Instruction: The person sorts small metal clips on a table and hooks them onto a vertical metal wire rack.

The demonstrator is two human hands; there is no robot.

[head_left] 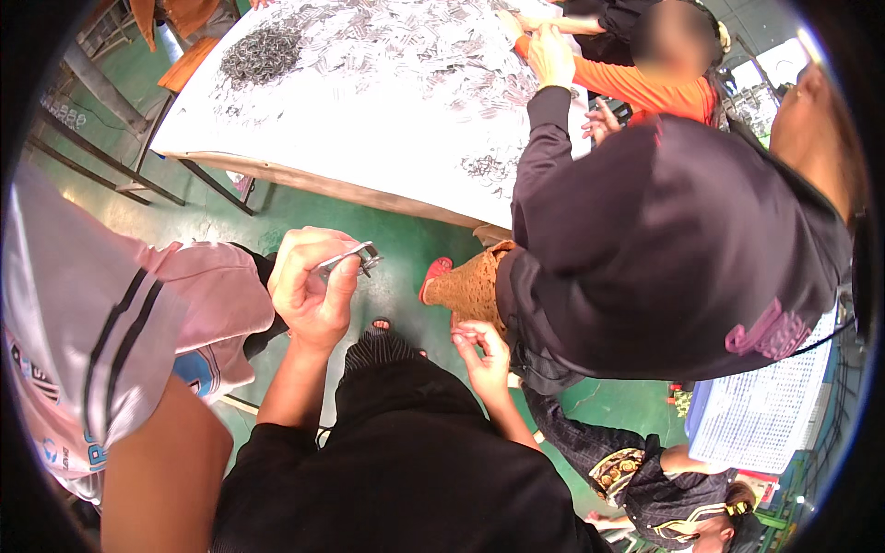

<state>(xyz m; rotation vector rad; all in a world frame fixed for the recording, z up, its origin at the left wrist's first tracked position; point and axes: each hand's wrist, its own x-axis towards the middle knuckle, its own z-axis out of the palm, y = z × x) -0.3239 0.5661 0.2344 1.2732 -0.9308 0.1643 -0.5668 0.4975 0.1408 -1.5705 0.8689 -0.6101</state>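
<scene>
My left hand (313,286) is raised in front of me, thumb and fingers closed on a small shiny metal part (353,258) with a curved, forked end. The part stands out past the fingertips, and the rest of it is hidden in the grip. Lower and to the right, my right hand (481,355) is held with its fingers curled and the thumb near them. Whatever it may pinch is too small to make out. The two hands are apart, over the green floor.
Ahead is a white-topped table (304,138) strewn with small metal pieces (387,55) and a dark heap (261,53). A person in a dark head covering (682,240) stands close on the right, another in a light shirt (83,276) on the left. Behind right is a blue-and-white crate (761,405).
</scene>
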